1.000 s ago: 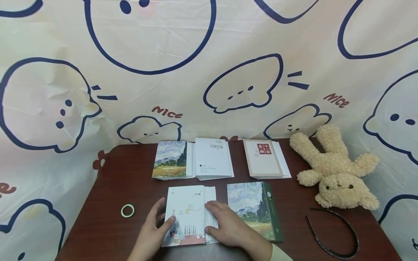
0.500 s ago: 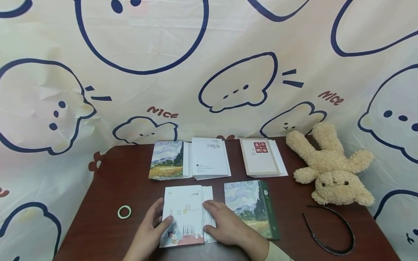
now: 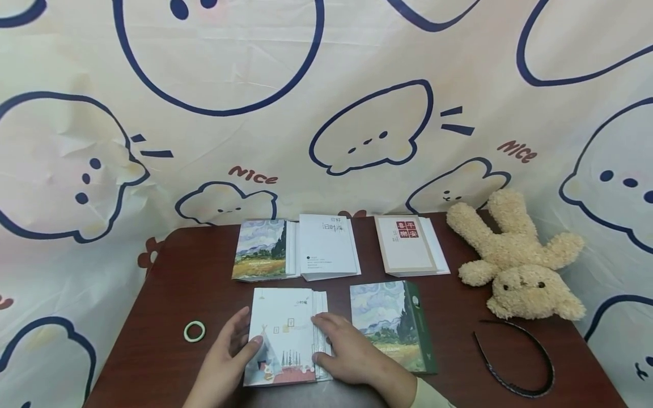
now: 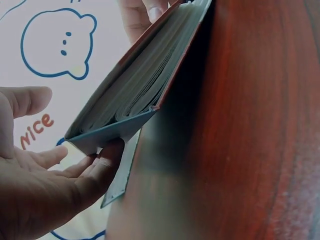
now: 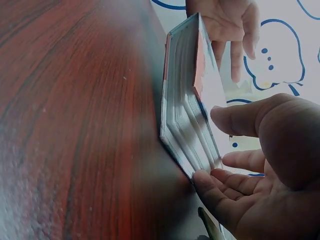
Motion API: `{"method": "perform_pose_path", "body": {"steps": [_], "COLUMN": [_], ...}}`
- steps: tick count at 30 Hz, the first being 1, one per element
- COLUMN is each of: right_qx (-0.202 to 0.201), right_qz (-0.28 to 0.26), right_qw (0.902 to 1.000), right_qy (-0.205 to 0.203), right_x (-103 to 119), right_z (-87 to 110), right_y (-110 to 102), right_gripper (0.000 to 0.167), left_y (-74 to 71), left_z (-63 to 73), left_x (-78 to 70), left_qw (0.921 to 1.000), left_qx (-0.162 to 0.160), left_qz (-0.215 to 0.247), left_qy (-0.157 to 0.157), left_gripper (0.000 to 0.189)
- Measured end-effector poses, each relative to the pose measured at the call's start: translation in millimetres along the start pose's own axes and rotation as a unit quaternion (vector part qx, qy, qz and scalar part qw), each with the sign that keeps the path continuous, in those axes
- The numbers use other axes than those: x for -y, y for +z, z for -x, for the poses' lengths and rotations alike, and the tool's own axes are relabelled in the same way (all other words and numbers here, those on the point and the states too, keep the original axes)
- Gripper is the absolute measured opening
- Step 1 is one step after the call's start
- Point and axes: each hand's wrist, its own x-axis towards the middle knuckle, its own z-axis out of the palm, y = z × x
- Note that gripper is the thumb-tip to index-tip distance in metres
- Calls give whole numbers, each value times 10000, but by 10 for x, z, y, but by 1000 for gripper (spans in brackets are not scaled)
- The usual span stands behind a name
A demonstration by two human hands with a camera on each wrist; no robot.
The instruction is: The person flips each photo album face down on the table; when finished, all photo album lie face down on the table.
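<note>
A white album with small drawings and a pink strip along its lower cover lies at the front of the table. My left hand is at its left side, and in the left wrist view the fingers touch the blue-grey spine while the thumb stands off. On the opposite side my right hand has its fingertips against the page edges. Its thumb is right at the cover's edge. Thick pages show between the covers, which stand slightly apart.
Behind stand a landscape-painting album, a white album and a beige-bordered album. A green-spined album lies close to my right hand. A pale ring is left; a teddy bear and black headband are right.
The head view shifted slightly at first. Since half a second ago, both hands and the white album between them have slid a little to the left. The other things have stayed put.
</note>
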Motion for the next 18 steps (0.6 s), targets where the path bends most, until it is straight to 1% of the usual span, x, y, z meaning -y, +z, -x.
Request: {"method": "perform_pose_path", "body": {"steps": [6,9,12,15,18], "right_qx": [-5,-63,-104,-63,-33], "right_qz": [-159,-366,-782,-1323,-1738], "right_qw": [9999,9993,9969,9912,9846], "right_qy": [55,59,46,76,161], "right_x": [1,0,-1,0,-1], "right_z": [-10,-18,-24,-31,-41], "right_y": [-3,1,3,9,24], "right_gripper": [67,66,64,62,61], "left_y": [-28,-49,-70,-89,-108], "left_z": [34,51,68,81,91], "left_x": [-52,-78,-98,-111,-124], "left_qw": [9996,9992,9986,9987,9989], "left_qx": [48,13,-49,-47,-18], "left_qz": [108,166,270,252,202], "left_qy": [263,365,442,445,431], "left_gripper": [75,73,69,69,69]}}
